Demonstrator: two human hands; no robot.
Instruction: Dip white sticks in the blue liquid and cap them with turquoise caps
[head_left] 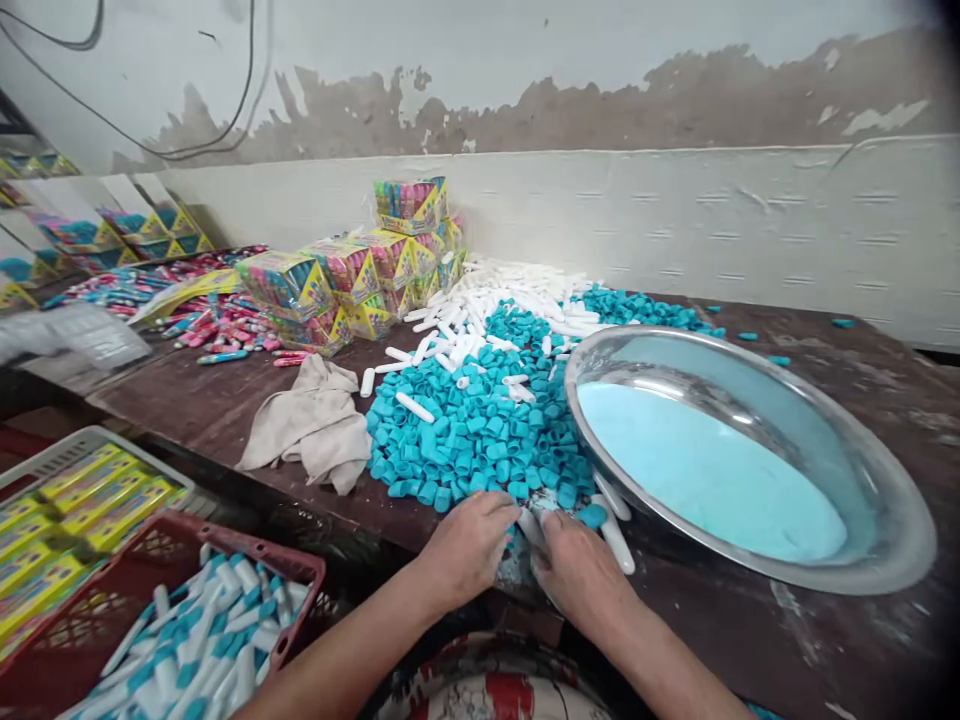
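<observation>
Turquoise caps (480, 430) lie heaped on the dark brown counter (825, 640), too many to count, with white tubes (487, 300) piled behind them. Both hands rest knuckles up at the near edge of the heap. The left hand (469, 548) is curled over the caps; what its fingers hold is hidden. The right hand (581, 572) is closed on a white tube (616, 540), and another thing in its fingers is too hidden to name. One steel basin (885, 500) of pale blue powder (705, 470) sits just right. One grey cloth (315, 425) lies left. Packaged boxes (352, 275) stack behind, against a peeling white wall (675, 60). A red crate (292, 570) of capped tubes is cut off below.
</observation>
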